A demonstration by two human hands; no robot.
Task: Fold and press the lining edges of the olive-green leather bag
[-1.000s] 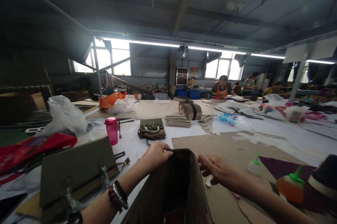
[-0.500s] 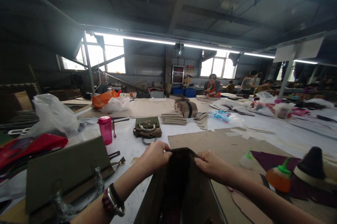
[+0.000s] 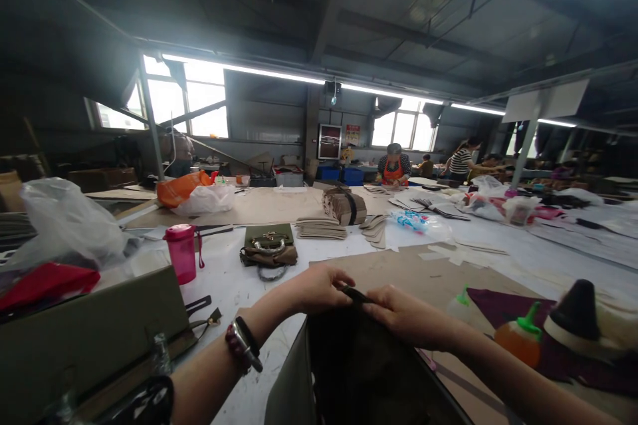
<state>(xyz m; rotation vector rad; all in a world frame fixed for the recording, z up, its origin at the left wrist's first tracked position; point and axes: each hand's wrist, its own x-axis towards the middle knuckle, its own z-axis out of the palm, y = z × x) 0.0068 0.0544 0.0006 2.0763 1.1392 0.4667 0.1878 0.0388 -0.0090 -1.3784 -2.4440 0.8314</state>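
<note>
A dark olive handbag [image 3: 379, 372] stands in front of me with its mouth toward me and a black interior. My left hand [image 3: 323, 288] pinches the far end of its rim between thumb and fingers. Close beside it, my right hand [image 3: 393, 306] is closed on the same rim, thumb on top. Between the two hands a short dark strip of the edge shows. To the left lies a larger olive handbag [image 3: 100, 332] with plastic-wrapped handles. Farther off on the table sits a small olive handbag [image 3: 269, 239] with a wrapped handle.
A pink cup [image 3: 182, 255] stands left, near a clear plastic bag [image 3: 74, 219]. Brown piece stacks [image 3: 343, 204] lie mid-table. At right are an orange glue bottle [image 3: 519, 338], a black cone [image 3: 577, 310] and purple material [image 3: 498, 305]. A co-worker [image 3: 393, 165] is across the table.
My left hand has moved right along the rim, close to my right hand. The bag's far end has narrowed and tilted. The view has shifted slightly to the right.
</note>
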